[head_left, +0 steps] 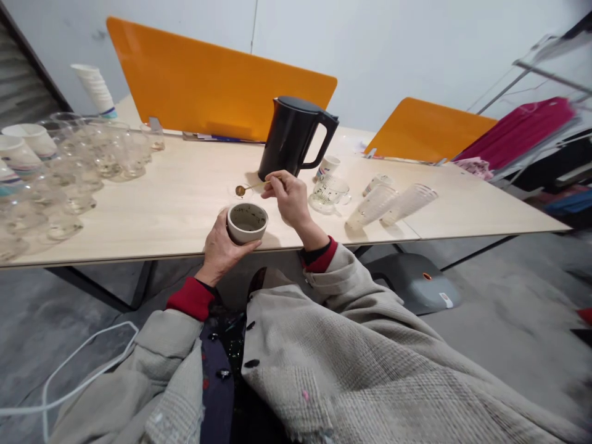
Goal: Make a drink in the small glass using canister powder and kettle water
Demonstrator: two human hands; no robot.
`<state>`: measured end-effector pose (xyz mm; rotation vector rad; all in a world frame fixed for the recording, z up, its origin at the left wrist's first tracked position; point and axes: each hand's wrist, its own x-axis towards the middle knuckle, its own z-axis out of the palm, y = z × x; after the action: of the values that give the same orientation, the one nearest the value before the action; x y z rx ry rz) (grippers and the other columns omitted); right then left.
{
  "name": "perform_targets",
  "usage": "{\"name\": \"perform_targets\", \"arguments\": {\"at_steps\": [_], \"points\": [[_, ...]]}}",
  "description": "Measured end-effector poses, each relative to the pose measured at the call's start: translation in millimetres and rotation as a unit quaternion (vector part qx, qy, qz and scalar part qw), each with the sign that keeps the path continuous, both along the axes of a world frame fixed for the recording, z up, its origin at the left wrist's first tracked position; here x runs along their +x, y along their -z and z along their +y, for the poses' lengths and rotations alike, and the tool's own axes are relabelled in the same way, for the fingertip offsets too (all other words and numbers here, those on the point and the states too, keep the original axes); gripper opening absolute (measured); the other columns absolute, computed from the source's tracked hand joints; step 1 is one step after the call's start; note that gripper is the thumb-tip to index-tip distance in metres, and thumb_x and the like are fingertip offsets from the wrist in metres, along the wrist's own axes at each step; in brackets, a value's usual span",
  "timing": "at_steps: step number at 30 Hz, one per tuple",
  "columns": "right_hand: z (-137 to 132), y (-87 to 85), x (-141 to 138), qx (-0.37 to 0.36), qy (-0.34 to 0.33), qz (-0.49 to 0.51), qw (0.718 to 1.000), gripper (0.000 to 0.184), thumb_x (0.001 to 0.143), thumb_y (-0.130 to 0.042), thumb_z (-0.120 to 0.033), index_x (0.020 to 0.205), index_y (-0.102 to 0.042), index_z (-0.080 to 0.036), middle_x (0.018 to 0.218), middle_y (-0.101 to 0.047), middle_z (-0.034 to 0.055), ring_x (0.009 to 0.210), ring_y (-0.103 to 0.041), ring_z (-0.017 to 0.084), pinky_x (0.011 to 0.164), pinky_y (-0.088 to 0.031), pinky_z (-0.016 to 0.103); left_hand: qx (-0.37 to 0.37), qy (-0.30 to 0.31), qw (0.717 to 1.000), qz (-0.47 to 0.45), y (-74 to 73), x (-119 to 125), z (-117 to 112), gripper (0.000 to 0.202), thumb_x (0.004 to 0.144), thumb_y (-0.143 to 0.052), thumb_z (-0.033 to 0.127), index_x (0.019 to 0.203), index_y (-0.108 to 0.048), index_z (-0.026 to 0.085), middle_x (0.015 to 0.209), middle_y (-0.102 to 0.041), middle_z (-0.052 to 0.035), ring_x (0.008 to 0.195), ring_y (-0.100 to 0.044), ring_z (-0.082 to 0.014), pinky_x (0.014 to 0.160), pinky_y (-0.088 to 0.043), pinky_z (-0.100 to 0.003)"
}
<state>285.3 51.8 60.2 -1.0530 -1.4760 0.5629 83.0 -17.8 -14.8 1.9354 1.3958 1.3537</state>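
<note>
My left hand (221,246) is wrapped round a small grey cup (246,222) at the near edge of the table; dark flecks show inside the cup. My right hand (287,196) pinches the handle of a small gold spoon (244,189), whose bowl hangs above the tabletop just beyond the cup. A black electric kettle (292,138) stands directly behind both hands.
Many clear glasses (76,176) and paper cups (28,145) crowd the left of the light wooden table (171,197). A glass mug (329,193) and two tipped plastic cups (391,205) lie right of the kettle. Orange dividers (208,80) stand behind. A white cable (69,382) lies on the floor.
</note>
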Motion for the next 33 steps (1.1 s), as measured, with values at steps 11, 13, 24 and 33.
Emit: {"name": "perform_targets", "arguments": {"at_steps": [11, 13, 24, 33], "points": [[4, 5.9, 22, 0.013, 0.005, 0.169, 0.986, 0.048, 0.097, -0.075, -0.072, 0.099, -0.069, -0.024, 0.082, -0.074, -0.0011, 0.071, -0.078, 0.015, 0.079, -0.070, 0.034, 0.011, -0.002, 1.000, 0.004, 2.8, -1, 2, 0.104, 0.066, -0.102, 0.047, 0.152, -0.048, 0.025, 0.153, -0.070, -0.0145, 0.141, -0.071, -0.0354, 0.118, -0.058, -0.048], [5, 2.2, 40, 0.043, 0.039, 0.186, 0.981, 0.046, 0.098, -0.075, -0.070, 0.100, -0.069, -0.025, 0.083, -0.074, -0.0018, 0.072, -0.078, 0.015, 0.080, -0.071, 0.033, 0.008, -0.001, 1.000, 0.001, 3.1, -1, 2, 0.103, 0.067, -0.102, 0.047, 0.153, -0.048, 0.025, 0.153, -0.070, -0.0140, 0.140, -0.071, -0.0352, 0.118, -0.059, -0.048], [12, -11.3, 178, 0.057, 0.385, -0.019, 0.921, 0.027, 0.112, -0.051, -0.037, 0.102, -0.068, -0.019, 0.086, -0.074, 0.0008, 0.072, -0.078, 0.014, 0.077, -0.064, 0.031, 0.004, -0.022, 1.000, 0.010, 3.9, -1, 5, 0.105, 0.065, -0.101, 0.048, 0.153, -0.049, 0.024, 0.148, -0.073, -0.0155, 0.135, -0.074, -0.0378, 0.113, -0.061, -0.050], [26, 8.1, 171, -0.100, 0.406, -0.143, 0.897, 0.030, 0.107, -0.046, -0.024, 0.101, -0.074, -0.014, 0.081, -0.077, 0.0083, 0.082, -0.081, 0.025, 0.091, -0.062, 0.042, 0.016, -0.027, 0.999, 0.005, 5.4, 0, 6, 0.103, 0.065, -0.101, 0.047, 0.152, -0.051, 0.025, 0.144, -0.075, -0.0135, 0.132, -0.076, -0.0366, 0.110, -0.063, -0.048]]}}
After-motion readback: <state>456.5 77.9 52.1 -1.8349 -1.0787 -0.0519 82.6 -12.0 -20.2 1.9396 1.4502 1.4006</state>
